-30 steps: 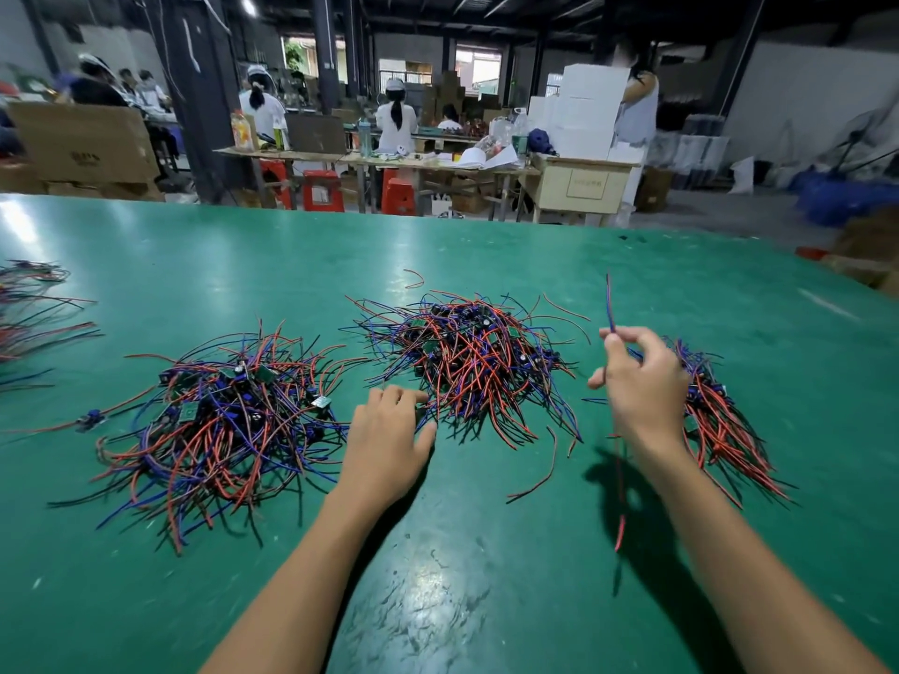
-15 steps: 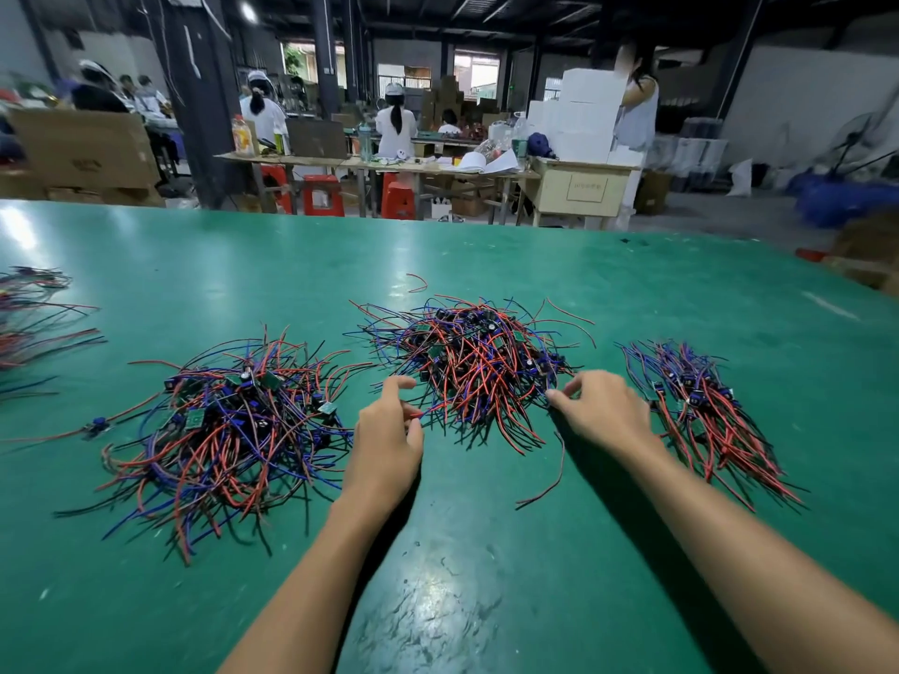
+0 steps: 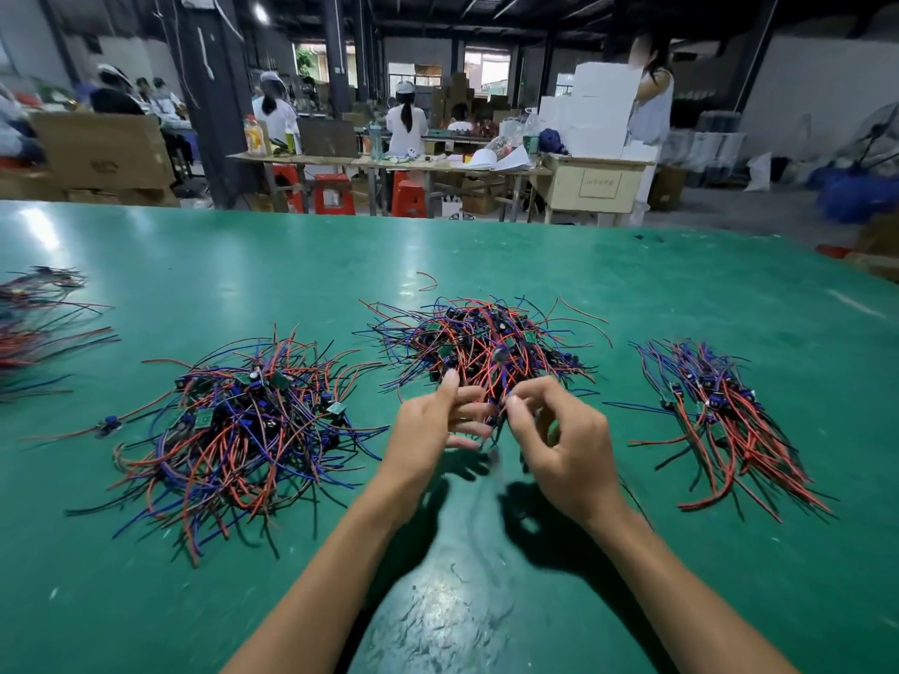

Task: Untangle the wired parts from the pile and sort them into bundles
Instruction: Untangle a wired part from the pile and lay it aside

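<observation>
Head view: three heaps of thin, flexible insulated wires in red, blue and black lie on a smooth, glossy green table (image 3: 486,600). The left heap (image 3: 233,430) is a loose, springy tangle with small green circuit boards and dark components showing among the strands. The middle pile (image 3: 486,342) is denser and rounder, with curled red ends sticking out. The right bundle (image 3: 725,411) is combed roughly parallel, the wires fanning toward the near right.

Both hands meet at the near edge of the middle pile. The left hand (image 3: 428,425) has its thumb raised and its fingers extended into the strands. The right hand (image 3: 559,440) is curled, thumb and forefinger pinching together on what appears to be a wire from the pile; motion blur hides the exact strand.

A single red wire offcut (image 3: 428,280) lies beyond the middle pile. More wires (image 3: 39,323) lie at the far left table edge. Behind the table: cardboard boxes (image 3: 102,148), red stools (image 3: 333,192), white cartons (image 3: 598,109) and seated workers.
</observation>
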Tool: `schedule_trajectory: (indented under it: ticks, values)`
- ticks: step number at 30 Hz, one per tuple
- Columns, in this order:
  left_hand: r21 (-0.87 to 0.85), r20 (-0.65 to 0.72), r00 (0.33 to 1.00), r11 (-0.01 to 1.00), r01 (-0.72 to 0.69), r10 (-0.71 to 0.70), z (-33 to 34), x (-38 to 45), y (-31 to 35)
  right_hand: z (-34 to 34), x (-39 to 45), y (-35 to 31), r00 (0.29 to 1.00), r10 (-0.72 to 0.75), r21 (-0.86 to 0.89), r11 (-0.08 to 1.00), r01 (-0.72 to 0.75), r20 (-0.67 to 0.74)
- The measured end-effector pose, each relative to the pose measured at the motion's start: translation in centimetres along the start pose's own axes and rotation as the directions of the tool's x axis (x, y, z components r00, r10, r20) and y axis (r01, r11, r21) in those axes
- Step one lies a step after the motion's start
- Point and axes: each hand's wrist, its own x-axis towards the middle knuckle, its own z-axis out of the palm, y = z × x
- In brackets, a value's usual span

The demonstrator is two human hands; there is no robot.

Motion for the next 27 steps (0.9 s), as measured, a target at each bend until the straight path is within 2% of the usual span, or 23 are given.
schedule_trajectory:
  ticks: [2,4,6,8,10,12,15,17,21,24,27]
  values:
    - [-0.133,0.05,0.998,0.99,0.041,-0.034,-0.3,-0.1,0.3,0.5,-0.6,-0.6,0.985,-0.15,0.02,0.989,0.149,0.086]
    - [-0.178,0.057,0.998,0.984,-0.01,0.021,-0.9,-0.1,0.3,0.9,-1.0,-0.9,0.969,-0.204,0.032,0.979,0.202,0.137]
    - [-0.197,0.06,0.996,0.979,-0.051,0.064,-1.4,-0.1,0.5,1.0,-1.1,-1.1,0.977,-0.138,0.068,0.989,0.129,0.162]
    - [-0.219,0.088,0.993,0.974,-0.052,0.073,-1.8,-0.2,0.7,0.9,-1.0,-1.1,0.989,-0.009,0.092,0.996,-0.005,0.15]
    - [-0.213,0.164,0.986,0.977,-0.002,0.038,-2.0,-0.2,1.0,0.7,-0.8,-0.8,0.989,0.114,0.122,0.985,-0.125,0.091]
    - [-0.143,0.285,0.958,0.988,0.065,-0.021,-2.0,-0.5,1.1,0.6,-0.5,-0.6,0.97,0.231,0.223,0.944,-0.242,0.074]
    - [0.01,0.474,0.874,0.993,0.117,-0.108,-1.8,-1.0,0.8,0.6,-0.1,-0.3,0.917,0.302,0.417,0.822,-0.389,0.26]
    - [0.099,0.55,0.821,0.988,0.12,-0.155,-1.9,-1.1,0.6,0.9,-0.2,-0.3,0.877,0.279,0.432,0.786,-0.442,0.39]
    - [0.211,0.57,0.795,0.972,0.102,-0.207,-2.1,-1.1,0.4,1.6,-0.5,-0.3,0.857,0.271,0.415,0.785,-0.46,0.438]
    - [0.209,0.515,0.836,0.974,0.088,-0.186,-2.1,-1.1,0.5,1.6,-0.4,-0.4,0.856,0.339,0.521,0.685,-0.509,0.39]
    - [0.133,0.491,0.856,0.985,0.111,-0.163,-2.3,-1.0,0.8,1.4,-0.1,-0.4,0.827,0.434,0.601,0.571,-0.559,0.357]
